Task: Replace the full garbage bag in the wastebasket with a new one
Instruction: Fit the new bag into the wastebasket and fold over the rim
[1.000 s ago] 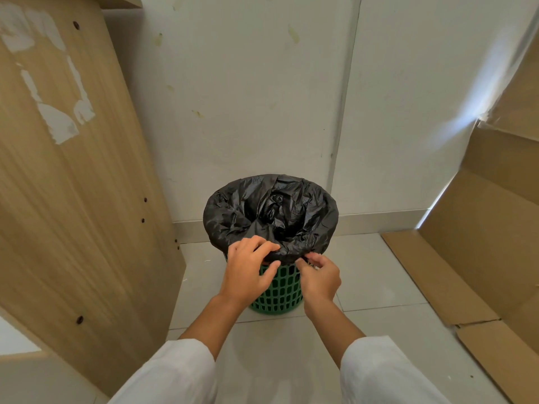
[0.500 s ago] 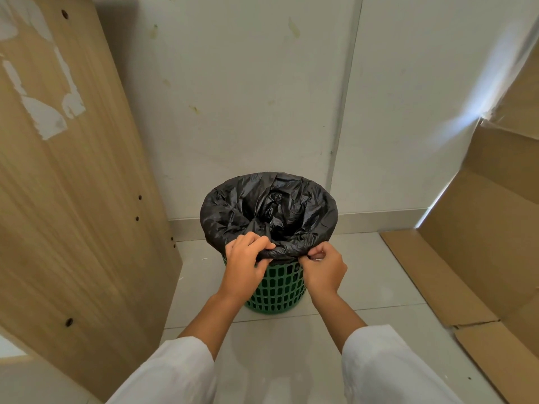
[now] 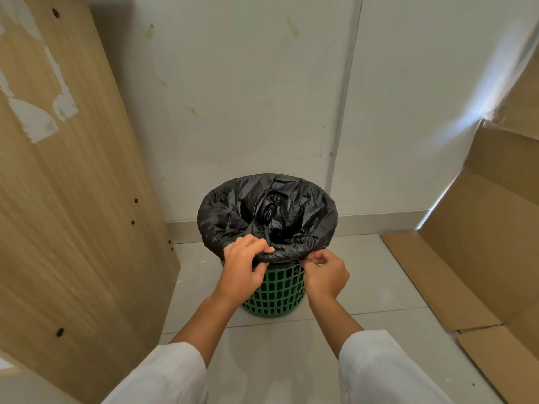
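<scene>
Where the near lip of the round green plastic lattice wastebasket (image 3: pixel 275 290) faces the person, both hands work the bag's folded-over edge. Left hand (image 3: pixel 243 272): fingers curled over the top of the rolled hem of the crinkled black plastic garbage bag (image 3: pixel 268 217), thumb under it, gripping a bunched fold. Right hand (image 3: pixel 326 274): closed in a pinch at the hem just right of the left hand; fingertips appear to hold a small bit of the black film, though the contact point is partly hidden by the knuckles.

The bag sits inside the wastebasket, its mouth stretched over and around the rim on all sides, slack plastic sunk into the middle. What it holds is not visible.

Key relation: the hem lies directly under and ahead of both hands, on the rim's near side. The basket's long axis is upright, so freeing the bag likely means peeling the hem up and inward, then lifting straight up. Both hands are about equally near; the left has the fuller hold.

Outward from the wastebasket: pale tiled floor (image 3: pixel 379 272) beneath it, white wall (image 3: pixel 248 112) just behind, tall light-wood panel (image 3: pixel 67 185) to its left, flattened brown cardboard (image 3: pixel 481 243) to its right. No new bag in view.

Judgement: early stage, old bag not yet off the rim.
</scene>
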`<action>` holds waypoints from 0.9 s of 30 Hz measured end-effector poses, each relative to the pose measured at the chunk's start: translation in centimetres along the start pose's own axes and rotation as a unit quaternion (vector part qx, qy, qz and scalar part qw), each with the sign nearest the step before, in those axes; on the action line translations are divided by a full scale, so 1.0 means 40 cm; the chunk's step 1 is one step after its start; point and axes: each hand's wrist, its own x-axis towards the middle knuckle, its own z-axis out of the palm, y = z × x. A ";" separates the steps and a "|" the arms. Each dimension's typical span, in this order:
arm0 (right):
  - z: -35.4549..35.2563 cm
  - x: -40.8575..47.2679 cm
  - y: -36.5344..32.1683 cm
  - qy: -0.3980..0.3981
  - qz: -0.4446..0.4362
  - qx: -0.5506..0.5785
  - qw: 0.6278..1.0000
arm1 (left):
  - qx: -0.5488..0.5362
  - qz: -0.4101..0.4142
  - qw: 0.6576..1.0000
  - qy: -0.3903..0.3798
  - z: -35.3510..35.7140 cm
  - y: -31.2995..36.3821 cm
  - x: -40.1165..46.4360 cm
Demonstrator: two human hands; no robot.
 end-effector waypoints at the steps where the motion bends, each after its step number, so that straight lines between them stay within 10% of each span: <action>1: -0.002 0.005 -0.004 -0.002 0.000 -0.006 1.000 | -0.001 0.000 1.000 0.001 0.001 0.000 0.002; 27: -0.013 0.025 -0.055 -0.220 0.284 0.222 0.906 | -0.021 0.008 0.999 -0.044 -0.002 -0.008 0.048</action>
